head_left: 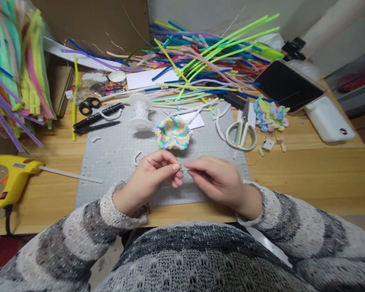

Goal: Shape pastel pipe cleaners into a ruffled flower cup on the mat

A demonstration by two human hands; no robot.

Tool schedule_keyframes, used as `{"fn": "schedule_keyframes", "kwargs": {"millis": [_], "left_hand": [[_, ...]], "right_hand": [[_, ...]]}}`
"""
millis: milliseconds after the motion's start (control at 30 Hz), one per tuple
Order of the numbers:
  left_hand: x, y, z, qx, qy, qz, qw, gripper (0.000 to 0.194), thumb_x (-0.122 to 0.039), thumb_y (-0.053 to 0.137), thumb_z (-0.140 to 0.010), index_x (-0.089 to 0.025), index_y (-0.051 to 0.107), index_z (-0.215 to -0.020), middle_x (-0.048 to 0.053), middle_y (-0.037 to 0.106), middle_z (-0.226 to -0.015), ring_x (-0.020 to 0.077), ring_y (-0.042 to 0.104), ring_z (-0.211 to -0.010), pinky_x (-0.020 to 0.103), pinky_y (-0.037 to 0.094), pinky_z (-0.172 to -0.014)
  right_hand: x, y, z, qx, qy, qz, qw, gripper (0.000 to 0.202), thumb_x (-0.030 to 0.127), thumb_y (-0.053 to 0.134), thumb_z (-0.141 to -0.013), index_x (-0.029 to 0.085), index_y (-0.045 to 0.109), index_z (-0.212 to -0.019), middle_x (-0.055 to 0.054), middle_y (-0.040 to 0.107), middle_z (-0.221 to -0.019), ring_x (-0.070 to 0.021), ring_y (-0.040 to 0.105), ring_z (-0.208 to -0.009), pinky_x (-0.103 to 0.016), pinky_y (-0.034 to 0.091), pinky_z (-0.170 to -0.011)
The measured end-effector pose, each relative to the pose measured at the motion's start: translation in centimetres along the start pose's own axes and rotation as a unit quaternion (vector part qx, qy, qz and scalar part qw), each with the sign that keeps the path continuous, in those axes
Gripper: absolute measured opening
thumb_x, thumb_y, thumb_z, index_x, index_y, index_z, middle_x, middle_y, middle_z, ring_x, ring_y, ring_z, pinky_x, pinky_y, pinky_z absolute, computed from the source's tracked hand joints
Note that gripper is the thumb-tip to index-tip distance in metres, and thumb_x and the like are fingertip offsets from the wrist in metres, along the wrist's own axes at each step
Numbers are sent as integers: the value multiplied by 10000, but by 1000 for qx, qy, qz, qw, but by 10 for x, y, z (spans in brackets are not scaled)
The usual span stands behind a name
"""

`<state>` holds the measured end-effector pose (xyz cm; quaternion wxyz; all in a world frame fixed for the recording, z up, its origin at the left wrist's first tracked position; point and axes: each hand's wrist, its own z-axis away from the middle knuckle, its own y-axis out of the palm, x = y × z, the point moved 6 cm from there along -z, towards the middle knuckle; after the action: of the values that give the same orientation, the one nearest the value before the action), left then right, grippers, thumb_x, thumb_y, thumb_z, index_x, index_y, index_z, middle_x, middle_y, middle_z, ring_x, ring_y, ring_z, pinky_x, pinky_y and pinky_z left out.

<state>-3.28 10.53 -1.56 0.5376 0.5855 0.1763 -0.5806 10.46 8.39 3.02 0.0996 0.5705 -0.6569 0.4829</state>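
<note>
Over the front of the grey cutting mat (109, 162), my left hand (159, 170) pinches something tiny between thumb and forefinger, too small to name. Close beside it, the thumb and forefinger of my right hand (217, 178) are held near each other at that small thing; whatever they grip does not show clearly. Just beyond my fingertips sits a ruffled, pastel-striped flower-like cup (174, 134) made of fuzzy stems. A spool of clear line (140, 113) stands behind it to the left. White-handled scissors (241, 132) lie to the right.
A yellow glue gun (15, 178) with a glue stick lies at left. Pens (97, 117) and black-handled scissors (89, 106) rest behind the mat. Pipe cleaners (200, 61) pile up at the back. A second ruffled piece (270, 113), a dark tablet (288, 85) and a white power bank (330, 119) are at right.
</note>
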Motion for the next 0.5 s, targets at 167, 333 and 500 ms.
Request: {"fn": "schedule_keyframes", "kwargs": {"millis": [167,333,500], "left_hand": [[-1,1,-1,-9,2,17,1000,124,-206,678,-789,-144,570,-790,-18,671,-648,80,637,-546,163,524,-525],[0,3,-2,-1,0,19,1000,109,-195,670,-797,-145,574,-786,-21,671,-652,76,640,-557,163,526,-545],[0,2,-2,-7,10,-3,1000,105,-195,668,-800,-147,576,-789,-35,644,-649,58,606,-545,151,500,-530]], "right_hand": [[-3,3,2,6,19,-9,1000,92,130,557,-878,137,622,-943,-30,651,-747,-86,565,-655,-214,463,-593],[-6,6,4,1,32,-21,999,60,129,576,-866,142,620,-906,-19,645,-735,-76,564,-642,-203,448,-579],[-11,8,5,5,70,-52,996,35,150,596,-854,138,627,-867,-15,636,-708,-69,553,-610,-194,430,-546]]}}
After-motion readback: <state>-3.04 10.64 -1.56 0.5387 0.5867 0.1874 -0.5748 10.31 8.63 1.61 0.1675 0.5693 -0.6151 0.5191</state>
